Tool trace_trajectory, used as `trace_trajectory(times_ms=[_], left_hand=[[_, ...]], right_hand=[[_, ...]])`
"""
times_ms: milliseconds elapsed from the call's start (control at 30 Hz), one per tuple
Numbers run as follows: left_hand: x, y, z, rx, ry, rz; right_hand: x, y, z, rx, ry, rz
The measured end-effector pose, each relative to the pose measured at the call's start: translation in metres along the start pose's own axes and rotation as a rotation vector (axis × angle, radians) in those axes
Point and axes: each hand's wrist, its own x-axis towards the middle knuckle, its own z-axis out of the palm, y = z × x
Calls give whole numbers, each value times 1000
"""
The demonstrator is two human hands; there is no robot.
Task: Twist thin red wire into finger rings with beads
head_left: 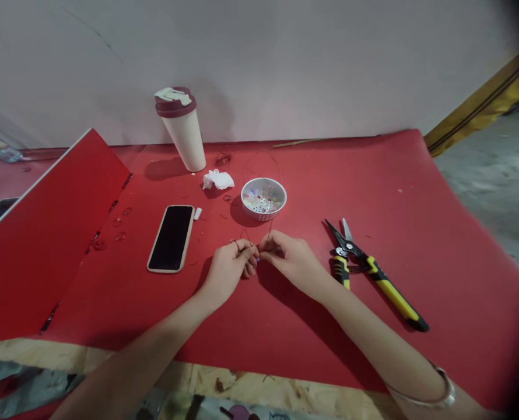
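My left hand [234, 260] is closed in a pinch around a thin wire, and a small bluish bead shows at its fingertips. A ring circles one of its fingers. Right beside it, my right hand [288, 256] pinches the same wire between thumb and forefinger. The thin reddish wire [271, 228] loops up from the fingers, faint against the red surface. Just beyond the hands stands a small white perforated bowl [263, 214] of pale and coloured beads [262, 201]. The exact spot where the fingers meet the wire is partly hidden.
Yellow-black shears [388, 289] lie with parted blades to my right. To my left are a phone [171, 239], a white earbud-like piece [197, 214] and several wire rings [120, 236]. Behind stand a lidded cup [185, 134], crumpled tissue [218, 179] and tangled wire [223, 160]. A red panel [58, 233] rises left.
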Motion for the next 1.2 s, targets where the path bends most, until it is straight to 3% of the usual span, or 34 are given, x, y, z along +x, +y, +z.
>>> trace_trajectory(times_ms=[200, 533, 800, 1000, 1200], left_hand=[[0, 1, 0, 33, -7, -22], [4, 0, -3, 32, -36, -24], [-2, 3, -2, 98, -94, 34], [-4, 5, 0, 99, -123, -4], [-3, 5, -2, 56, -131, 10]], right_hand=[[2, 7, 2, 145, 4, 108], [4, 7, 2, 318, -69, 142], [5, 4, -3, 372, -71, 70], [5, 6, -4, 539, 42, 112], [7, 5, -5, 478, 200, 100]])
